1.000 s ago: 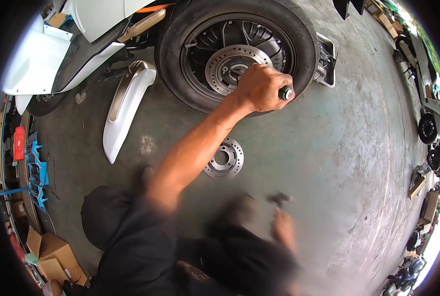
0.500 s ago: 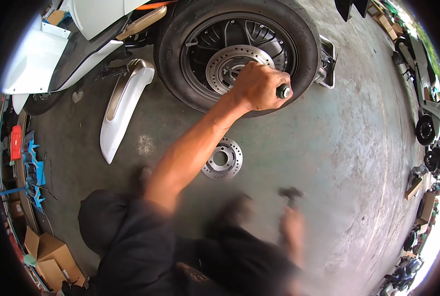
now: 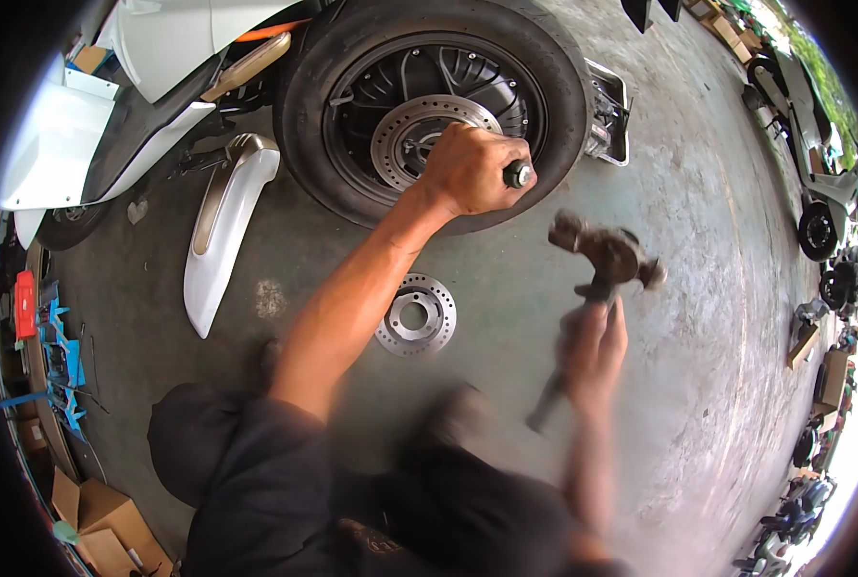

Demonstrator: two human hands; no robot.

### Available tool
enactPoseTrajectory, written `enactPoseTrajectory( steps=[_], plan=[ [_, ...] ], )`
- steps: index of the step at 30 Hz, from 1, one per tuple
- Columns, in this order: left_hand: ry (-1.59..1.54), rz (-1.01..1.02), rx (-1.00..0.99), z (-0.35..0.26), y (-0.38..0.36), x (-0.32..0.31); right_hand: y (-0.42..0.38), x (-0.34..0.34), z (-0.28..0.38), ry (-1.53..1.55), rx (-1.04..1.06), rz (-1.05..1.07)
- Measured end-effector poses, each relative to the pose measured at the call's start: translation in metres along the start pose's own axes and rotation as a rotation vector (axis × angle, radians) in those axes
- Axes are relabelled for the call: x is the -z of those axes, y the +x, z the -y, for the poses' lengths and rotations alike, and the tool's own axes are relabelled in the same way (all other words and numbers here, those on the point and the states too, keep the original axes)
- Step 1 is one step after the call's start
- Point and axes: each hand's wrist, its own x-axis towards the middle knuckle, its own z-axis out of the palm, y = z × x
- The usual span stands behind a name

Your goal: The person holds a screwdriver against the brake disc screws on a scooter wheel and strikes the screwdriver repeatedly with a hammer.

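My left hand is closed round a dark-green-handled screwdriver, whose metal-capped end pokes out of the fist. The fist and forearm hide its shaft and tip. Behind the fist lies the wheel's drilled brake disc, on a black wheel with a wide tyre. My right hand is wrapped around the handle of a ball-peen hammer, raised right of and below the left fist, blurred by motion. A loose brake disc lies flat on the floor, partly behind my left forearm.
A white and tan curved fender lies left of the wheel, near white body panels. A metal frame juts out right of the tyre. Cardboard boxes and blue parts line the left edge. Scooters stand along the right.
My right hand has swung upward with the hammer, from low near my knee to just below the wheel. My left fist keeps its grip; the whole view has shifted slightly.
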Motion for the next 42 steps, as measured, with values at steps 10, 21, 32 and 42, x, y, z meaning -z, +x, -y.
enactPoseTrajectory(
  steps=[10, 21, 32, 42],
  plan=[
    [-0.003, 0.012, 0.034, -0.001, 0.000, 0.002, 0.029, -0.015, 0.026, -0.255, 0.198, -0.056],
    [0.012, -0.007, 0.032, 0.004, 0.001, -0.003, 0.008, 0.091, 0.082, -0.118, 1.065, -0.737],
    [0.083, 0.005, 0.028, -0.005, -0.014, -0.012, -0.048, 0.036, -0.135, -0.657, -0.333, 0.113],
    [0.044, -0.036, 0.014, -0.003, -0.005, -0.004, -0.140, 0.045, -0.182, -0.749, -0.624, 0.242]
  ],
)
